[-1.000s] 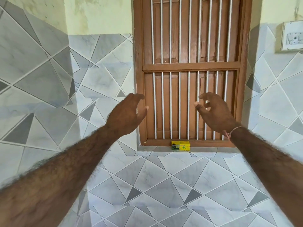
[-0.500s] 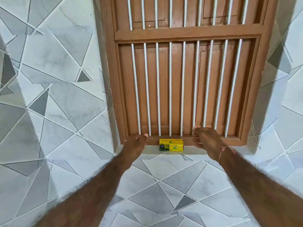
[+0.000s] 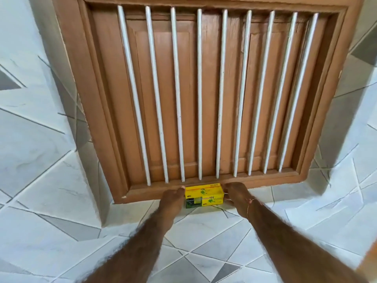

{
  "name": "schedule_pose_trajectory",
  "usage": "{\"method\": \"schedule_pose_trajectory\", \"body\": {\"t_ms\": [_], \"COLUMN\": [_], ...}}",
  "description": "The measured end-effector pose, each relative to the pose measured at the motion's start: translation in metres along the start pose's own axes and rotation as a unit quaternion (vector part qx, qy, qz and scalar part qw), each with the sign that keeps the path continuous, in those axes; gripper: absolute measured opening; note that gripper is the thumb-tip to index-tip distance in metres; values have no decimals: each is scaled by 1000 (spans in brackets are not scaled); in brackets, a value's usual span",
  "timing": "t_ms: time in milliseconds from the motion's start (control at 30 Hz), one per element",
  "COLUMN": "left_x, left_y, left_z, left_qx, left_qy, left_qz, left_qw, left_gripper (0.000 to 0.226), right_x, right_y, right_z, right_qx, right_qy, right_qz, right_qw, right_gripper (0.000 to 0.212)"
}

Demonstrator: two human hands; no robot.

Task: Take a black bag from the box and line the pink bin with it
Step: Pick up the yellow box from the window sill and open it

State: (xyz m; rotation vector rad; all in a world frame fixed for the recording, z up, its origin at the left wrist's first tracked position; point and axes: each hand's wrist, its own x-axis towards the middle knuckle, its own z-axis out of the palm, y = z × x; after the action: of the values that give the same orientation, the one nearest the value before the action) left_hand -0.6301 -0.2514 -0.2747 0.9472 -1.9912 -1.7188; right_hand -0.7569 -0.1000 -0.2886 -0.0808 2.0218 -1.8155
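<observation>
Left hand [image 3: 172, 199] at left end of yellow box [image 3: 204, 195], fingertips touching it; right hand [image 3: 236, 196] at right end, fingers curled round it. Firm grip or mere contact: cannot tell. Box lies on tiled floor [image 3: 206, 244], back edge against sill of brown barred door [image 3: 204, 94]. Floor toward camera open; tiled walls [image 3: 30, 139] flank door.

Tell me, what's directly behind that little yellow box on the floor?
The yellow box sits on the tiled floor against a brown wooden door with white bars. Both hands flank it; its contents are not visible.
</observation>
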Motion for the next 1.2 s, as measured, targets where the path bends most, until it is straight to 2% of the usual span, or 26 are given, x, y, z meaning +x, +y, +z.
{"method": "schedule_pose_trajectory", "body": {"t_ms": [67,133,200,300,367,467,600,700,833,933,1067,1133,1200], "left_x": [13,19,20,12,6,-5,-23,-36,-49,-55,-58,-57,-58], "left_y": [-5,-13,-18,-17,-17,-18,-23,-25,-19,-12,0,10,24], "left_z": [9,17,21,21,17,16,23,31,37,33,20,13,9], "left_qx": [20,29,22,-104,-218,-273,-281,-281,-275,-270,-261,-247,-225], "left_qy": [-10,-3,30,65,28,-10,-51,-47,-23,-9,-15,-19,-29], "left_qz": [10,22,44,52,24,51,71,70,76,83,90,97,109], "left_qw": [1000,999,998,991,975,961,956,956,958,959,961,964,968], "left_gripper": [19,24,24,8,17,30,35,40,36,35,34,33,33], "right_x": [20,38,26,2,-5,-11,-21,-21,-20,-21,-21,-20,-20], "right_y": [10,23,18,10,11,12,11,16,23,26,20,15,11], "right_z": [6,7,7,1,-5,-12,-17,-21,-30,-30,-31,-29,-26], "right_qx": [-22,-13,43,157,194,211,252,279,308,354,467,479,453], "right_qy": [14,8,1,-65,-116,-147,-103,-90,-152,-170,-174,-162,-135], "right_qz": [5,4,-24,-35,-42,-43,-69,-80,-83,-62,-19,-8,23], "right_qw": [1000,1000,999,985,973,965,960,953,936,918,867,863,881], "right_gripper": [21,18,12,13,18,25,25,24,24,24,25,22,20]}}
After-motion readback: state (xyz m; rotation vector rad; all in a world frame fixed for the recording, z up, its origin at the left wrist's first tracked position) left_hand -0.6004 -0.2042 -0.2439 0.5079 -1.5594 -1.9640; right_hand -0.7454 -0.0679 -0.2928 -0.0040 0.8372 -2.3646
